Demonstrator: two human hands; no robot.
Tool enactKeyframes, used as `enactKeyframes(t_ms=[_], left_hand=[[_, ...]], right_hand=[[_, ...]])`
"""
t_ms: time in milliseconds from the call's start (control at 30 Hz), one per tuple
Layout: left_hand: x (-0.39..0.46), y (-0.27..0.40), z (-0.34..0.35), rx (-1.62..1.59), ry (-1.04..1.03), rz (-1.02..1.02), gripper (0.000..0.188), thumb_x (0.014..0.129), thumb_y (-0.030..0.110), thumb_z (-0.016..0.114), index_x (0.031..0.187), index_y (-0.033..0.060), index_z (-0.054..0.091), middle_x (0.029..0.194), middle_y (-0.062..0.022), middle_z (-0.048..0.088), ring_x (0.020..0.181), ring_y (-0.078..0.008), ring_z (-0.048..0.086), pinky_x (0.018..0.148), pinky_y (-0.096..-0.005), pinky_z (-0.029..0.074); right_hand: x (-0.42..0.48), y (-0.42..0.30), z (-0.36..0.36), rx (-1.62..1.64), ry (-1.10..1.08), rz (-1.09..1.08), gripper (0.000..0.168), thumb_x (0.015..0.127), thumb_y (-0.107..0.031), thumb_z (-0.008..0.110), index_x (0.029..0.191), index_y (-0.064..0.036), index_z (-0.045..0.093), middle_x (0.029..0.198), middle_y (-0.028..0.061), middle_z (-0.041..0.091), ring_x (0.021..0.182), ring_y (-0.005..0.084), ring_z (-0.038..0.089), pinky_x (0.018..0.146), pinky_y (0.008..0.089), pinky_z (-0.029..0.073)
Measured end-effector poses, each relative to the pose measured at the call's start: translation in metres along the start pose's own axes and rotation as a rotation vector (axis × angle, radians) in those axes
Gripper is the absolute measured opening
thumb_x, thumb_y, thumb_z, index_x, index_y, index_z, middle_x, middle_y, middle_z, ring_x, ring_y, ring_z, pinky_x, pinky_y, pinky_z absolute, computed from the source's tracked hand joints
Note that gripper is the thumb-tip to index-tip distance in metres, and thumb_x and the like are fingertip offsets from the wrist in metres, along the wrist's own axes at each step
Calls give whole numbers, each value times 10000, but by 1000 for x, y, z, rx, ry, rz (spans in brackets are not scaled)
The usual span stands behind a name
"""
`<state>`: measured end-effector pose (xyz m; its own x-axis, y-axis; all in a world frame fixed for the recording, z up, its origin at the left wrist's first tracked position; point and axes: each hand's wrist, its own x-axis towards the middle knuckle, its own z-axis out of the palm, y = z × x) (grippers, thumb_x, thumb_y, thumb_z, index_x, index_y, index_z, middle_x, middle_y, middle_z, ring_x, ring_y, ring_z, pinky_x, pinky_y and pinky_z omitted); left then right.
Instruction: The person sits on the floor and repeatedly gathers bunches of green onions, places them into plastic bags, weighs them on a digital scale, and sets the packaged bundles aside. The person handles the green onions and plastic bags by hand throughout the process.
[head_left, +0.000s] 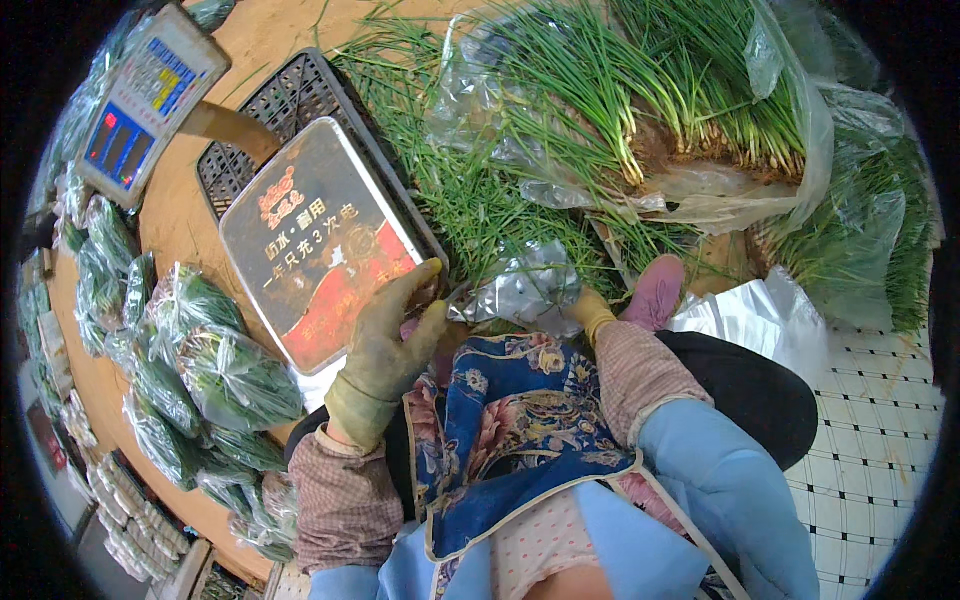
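Observation:
My left hand (390, 337), in a soiled yellowish rubber glove, is beside the near right edge of a digital scale's platform (322, 247), thumb and fingers apart, nothing seen between them. My right hand (590, 309), gloved alike, touches the right end of a crumpled clear plastic bag (529, 289); its fingers are mostly hidden behind the bag. Loose green chives or thin scallions (480, 217) lie past the bag. Further off, a bundle with white root ends (626, 150) rests on a large open plastic sheet (720, 206) with more bunches.
A black plastic crate (300, 82) sits under the scale, whose lit display (120, 150) stands at the upper left. Bagged greens (232, 375) are piled on the left. White plastic bags (757, 315) lie by my right knee. A pink shoe (656, 289) shows near my right hand.

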<state>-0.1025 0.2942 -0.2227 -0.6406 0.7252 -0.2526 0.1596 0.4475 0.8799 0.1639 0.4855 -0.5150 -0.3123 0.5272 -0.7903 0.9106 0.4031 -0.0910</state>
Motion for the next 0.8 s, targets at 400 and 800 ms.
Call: enactKeyframes(t_ms=[400, 800], left_hand=[[17, -10, 17, 125, -91, 40, 376, 749, 130, 575, 1094, -6, 513, 849, -190, 594, 805, -286, 585, 723, -349, 456], [-3, -36, 16, -163, 24, -345, 573, 815, 510, 462, 1044, -9, 537, 945, -155, 610, 810, -281, 590, 685, -360, 445]], right_hand=[[-42, -125, -132, 61, -208, -816, 297, 751, -261, 561, 962, -53, 591, 939, 181, 601, 859, 333, 573, 731, 381, 449], [-183, -131, -236, 772, 113, -734, 300, 773, -313, 598, 848, -24, 579, 745, 76, 561, 705, 133, 488, 633, 276, 401]])
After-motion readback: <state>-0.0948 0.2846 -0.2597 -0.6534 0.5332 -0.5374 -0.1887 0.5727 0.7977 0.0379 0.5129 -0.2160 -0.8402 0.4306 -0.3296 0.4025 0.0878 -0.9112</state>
